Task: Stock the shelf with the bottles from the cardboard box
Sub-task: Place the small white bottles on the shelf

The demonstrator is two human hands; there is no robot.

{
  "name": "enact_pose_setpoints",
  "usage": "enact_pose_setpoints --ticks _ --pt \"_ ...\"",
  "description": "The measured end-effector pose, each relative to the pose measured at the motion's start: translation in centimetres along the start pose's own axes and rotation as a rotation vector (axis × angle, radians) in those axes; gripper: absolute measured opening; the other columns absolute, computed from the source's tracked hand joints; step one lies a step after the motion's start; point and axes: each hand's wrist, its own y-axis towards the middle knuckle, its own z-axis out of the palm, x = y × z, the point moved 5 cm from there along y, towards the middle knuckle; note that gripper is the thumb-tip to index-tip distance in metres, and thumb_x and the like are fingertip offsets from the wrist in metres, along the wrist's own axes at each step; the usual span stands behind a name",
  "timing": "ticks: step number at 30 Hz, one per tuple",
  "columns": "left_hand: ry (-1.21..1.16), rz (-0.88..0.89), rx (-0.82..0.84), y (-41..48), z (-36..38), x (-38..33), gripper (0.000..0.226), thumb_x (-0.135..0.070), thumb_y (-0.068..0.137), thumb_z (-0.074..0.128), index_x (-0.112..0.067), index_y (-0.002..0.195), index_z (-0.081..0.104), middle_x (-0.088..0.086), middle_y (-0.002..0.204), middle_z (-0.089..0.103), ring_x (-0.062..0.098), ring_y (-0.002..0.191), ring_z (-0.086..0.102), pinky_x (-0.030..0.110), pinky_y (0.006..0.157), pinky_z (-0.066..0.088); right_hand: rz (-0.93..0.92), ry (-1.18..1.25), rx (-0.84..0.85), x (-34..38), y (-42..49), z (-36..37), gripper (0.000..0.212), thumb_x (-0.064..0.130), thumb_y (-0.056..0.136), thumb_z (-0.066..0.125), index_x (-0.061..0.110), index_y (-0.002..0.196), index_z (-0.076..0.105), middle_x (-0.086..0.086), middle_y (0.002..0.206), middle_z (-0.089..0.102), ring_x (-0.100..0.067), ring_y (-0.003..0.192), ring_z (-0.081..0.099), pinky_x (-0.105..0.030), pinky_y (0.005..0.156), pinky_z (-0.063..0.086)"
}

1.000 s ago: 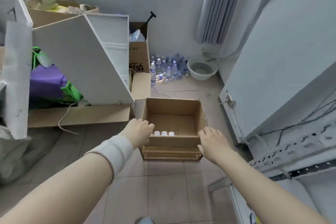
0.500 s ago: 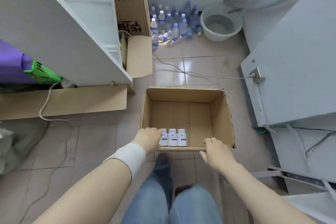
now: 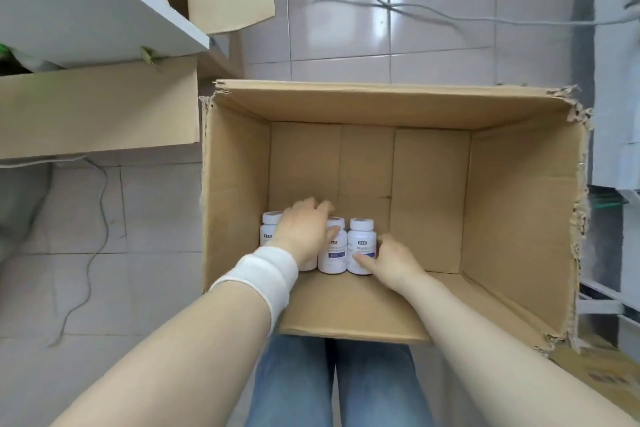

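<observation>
An open cardboard box stands on the tiled floor in front of my knees. Three white bottles with white caps stand in a row on its floor, at the near left. My left hand, with a white wristband, lies over the left bottle and the middle bottle; its fingers are spread behind their caps and blurred. My right hand holds the right bottle, thumb on the label and fingers round its right side. All three bottles rest on the box floor.
A slanted white panel and flat cardboard lie to the left of the box. Cables cross the tiles behind it. A white cabinet side with metal rails stands on the right. More cardboard lies at the bottom right.
I have bent down much closer to the box. Both hands have gone from its near rim down inside, onto the bottles.
</observation>
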Motion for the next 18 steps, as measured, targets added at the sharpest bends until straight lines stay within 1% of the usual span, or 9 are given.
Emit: enact_pose_setpoints --ticks 2,5,7,9,12,14,16,18 --pt "0.042 0.012 0.08 1.7 0.3 0.4 0.046 -0.045 0.093 0.043 -0.018 0.13 0.044 0.008 0.127 0.051 0.027 0.119 0.042 0.036 0.092 0.036 0.022 0.085 -0.003 0.0 1.5 0.1 0.052 0.037 0.084 0.064 0.006 0.121 0.046 -0.012 0.123 0.057 -0.029 0.113 0.053 -0.03 0.08 0.039" --pt "0.041 0.063 0.184 2.8 0.2 0.4 0.047 -0.049 0.09 0.048 -0.019 0.126 0.047 0.006 0.124 0.055 0.025 0.117 0.042 0.034 0.09 0.035 0.063 0.157 -0.008 0.1 2.3 0.2 0.055 0.033 0.081 0.068 0.006 0.122 0.045 -0.012 0.124 0.056 -0.029 0.115 0.052 -0.029 0.081 0.039" --pt "-0.015 0.067 0.233 2.8 0.0 0.4 0.048 -0.05 0.087 0.054 -0.02 0.124 0.049 0.007 0.121 0.055 0.024 0.117 0.042 0.033 0.09 0.035 0.078 0.208 -0.008 -0.2 2.3 0.1 0.055 0.032 0.079 0.07 0.006 0.122 0.046 -0.011 0.123 0.057 -0.028 0.113 0.054 -0.031 0.083 0.041" --pt "-0.118 0.058 0.244 2.4 -0.4 0.3 0.049 -0.047 0.084 0.06 -0.019 0.124 0.051 0.007 0.119 0.053 0.022 0.118 0.04 0.031 0.09 0.035 0.084 0.254 -0.033 -0.6 1.8 -0.4 0.056 0.031 0.078 0.071 0.007 0.122 0.046 -0.01 0.122 0.057 -0.027 0.112 0.054 -0.03 0.082 0.04" --pt "-0.222 0.135 0.16 1.2 -1.4 -0.5 0.046 -0.04 0.083 0.064 -0.015 0.121 0.054 0.005 0.119 0.056 0.019 0.119 0.036 0.028 0.093 0.035 0.081 0.335 -0.107 -1.5 0.3 -1.8 0.055 0.032 0.077 0.073 0.007 0.118 0.047 -0.01 0.119 0.058 -0.027 0.112 0.054 -0.031 0.083 0.04" --pt "-0.307 0.173 0.083 -0.2 -2.7 -1.0 0.043 -0.037 0.082 0.066 -0.016 0.118 0.056 0.003 0.117 0.056 0.018 0.116 0.04 0.022 0.089 0.033 0.091 0.423 -0.139 -2.2 -1.1 -2.8 0.052 0.032 0.076 0.074 0.008 0.114 0.048 -0.009 0.116 0.059 -0.026 0.109 0.055 -0.034 0.087 0.043" --pt "-0.479 0.168 0.006 -1.9 -4.5 -1.3 0.034 -0.033 0.081 0.069 -0.02 0.111 0.059 0.001 0.115 0.056 0.015 0.111 0.049 0.021 0.088 0.036 0.086 0.56 -0.17 -2.8 -3.0 -3.7 0.048 0.031 0.075 0.075 0.012 0.109 0.047 -0.007 0.114 0.059 -0.023 0.104 0.057 -0.035 0.089 0.046" --pt "-0.719 0.134 -0.09 -4.1 -7.0 -1.3 0.024 -0.031 0.08 0.07 -0.028 0.101 0.059 -0.003 0.113 0.056 0.01 0.106 0.054 0.023 0.089 0.042 0.056 0.711 -0.204 -2.8 -5.7 -4.7 0.045 0.029 0.075 0.076 0.015 0.106 0.045 -0.005 0.112 0.059 -0.02 0.1 0.058 -0.035 0.09 0.048"
